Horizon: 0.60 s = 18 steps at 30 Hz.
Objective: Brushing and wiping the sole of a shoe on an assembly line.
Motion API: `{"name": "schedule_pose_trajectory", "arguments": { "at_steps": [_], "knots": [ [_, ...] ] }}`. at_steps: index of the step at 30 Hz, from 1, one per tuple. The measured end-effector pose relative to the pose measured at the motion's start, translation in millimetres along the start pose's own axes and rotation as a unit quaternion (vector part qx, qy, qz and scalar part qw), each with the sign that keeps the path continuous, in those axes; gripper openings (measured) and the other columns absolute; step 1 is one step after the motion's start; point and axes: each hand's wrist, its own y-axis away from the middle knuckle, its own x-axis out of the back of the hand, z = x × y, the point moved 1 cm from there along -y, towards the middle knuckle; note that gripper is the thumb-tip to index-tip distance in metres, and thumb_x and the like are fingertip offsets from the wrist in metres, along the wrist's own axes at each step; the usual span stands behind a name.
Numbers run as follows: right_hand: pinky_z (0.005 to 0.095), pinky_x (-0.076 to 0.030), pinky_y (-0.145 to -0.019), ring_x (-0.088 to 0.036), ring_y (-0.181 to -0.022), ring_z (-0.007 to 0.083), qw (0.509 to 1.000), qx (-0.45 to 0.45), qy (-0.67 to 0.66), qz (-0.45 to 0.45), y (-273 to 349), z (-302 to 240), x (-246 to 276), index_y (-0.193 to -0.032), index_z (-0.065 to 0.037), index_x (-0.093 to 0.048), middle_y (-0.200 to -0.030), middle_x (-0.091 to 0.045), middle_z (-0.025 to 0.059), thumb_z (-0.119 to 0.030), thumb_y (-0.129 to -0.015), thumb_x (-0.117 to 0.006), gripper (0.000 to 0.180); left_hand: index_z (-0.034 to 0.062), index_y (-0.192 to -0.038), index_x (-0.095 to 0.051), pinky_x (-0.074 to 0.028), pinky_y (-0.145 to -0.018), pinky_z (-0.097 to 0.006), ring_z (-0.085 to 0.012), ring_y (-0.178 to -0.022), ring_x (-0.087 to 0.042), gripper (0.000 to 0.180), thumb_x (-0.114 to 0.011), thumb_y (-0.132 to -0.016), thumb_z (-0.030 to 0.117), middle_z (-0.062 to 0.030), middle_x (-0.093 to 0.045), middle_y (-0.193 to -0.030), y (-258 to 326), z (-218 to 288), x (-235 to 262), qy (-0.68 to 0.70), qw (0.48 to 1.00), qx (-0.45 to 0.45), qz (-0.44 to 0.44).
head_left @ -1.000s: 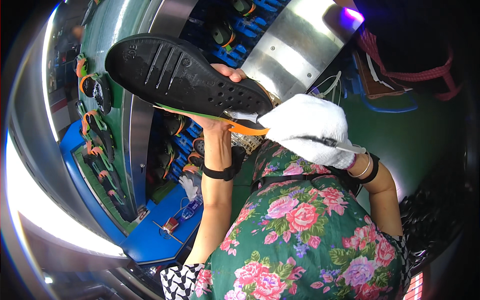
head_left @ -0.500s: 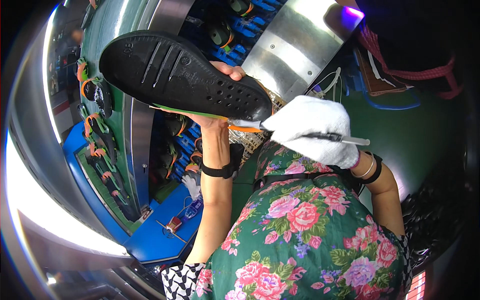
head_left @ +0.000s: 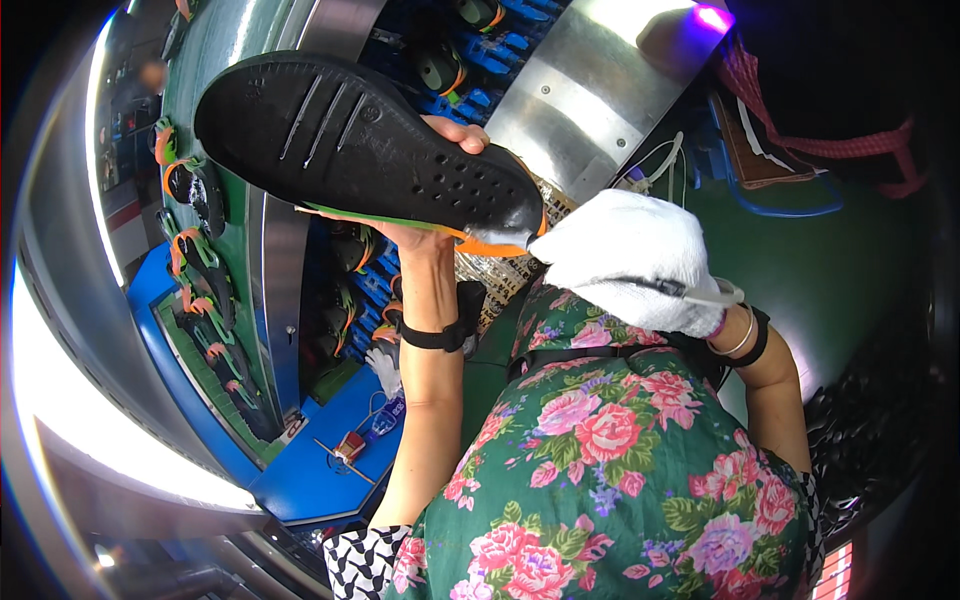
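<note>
Two hands are being used: the shoe (head_left: pixel 370 150), sole upward, is being gripped by the left hand (head_left: pixel 440 190); a thin tool (head_left: pixel 690 292) is being clasped in the white-gloved right hand (head_left: pixel 640 262), above a green conveyor (head_left: pixel 215 260).

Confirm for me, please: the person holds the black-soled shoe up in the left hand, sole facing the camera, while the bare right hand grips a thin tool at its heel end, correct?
Not quite: the right hand is not bare; the head view shows it in a white glove. The left hand does hold the black-soled shoe up, sole toward the camera.
</note>
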Motion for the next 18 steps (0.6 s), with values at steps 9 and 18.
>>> {"name": "schedule_pose_trajectory", "arguments": {
  "at_steps": [9, 18],
  "knots": [
    [0.0349, -0.060, -0.076, -0.074, -0.090, 0.0248, 0.996, 0.046, 0.069, -0.016, 4.6, -3.0, -5.0, -0.099, -0.011, -0.079, -0.103, -0.078, 0.0066, -0.006, -0.078, -0.081, 0.022, -0.0016, -0.120, -0.067, -0.045, -0.096, -0.045, -0.0301, -0.097, -0.064, 0.110, -0.040, -0.079, 0.097, -0.0194, -0.067, -0.110, -3.4, -2.7, 1.3, -0.015, 1.000, 0.014, -0.020],
    [0.0349, -0.060, -0.080, -0.074, -0.093, 0.0231, 0.998, 0.028, 0.063, -0.005, -2.9, -17.0, -11.2, -0.106, -0.017, -0.080, -0.103, -0.078, 0.0025, -0.011, -0.081, -0.082, 0.025, -0.0010, -0.125, -0.065, -0.049, -0.092, -0.044, -0.0309, -0.100, -0.061, 0.127, -0.036, -0.065, 0.107, -0.0189, -0.066, -0.110, 1.2, -12.6, 3.3, 0.036, 0.997, 0.057, 0.035]
  ]
}}
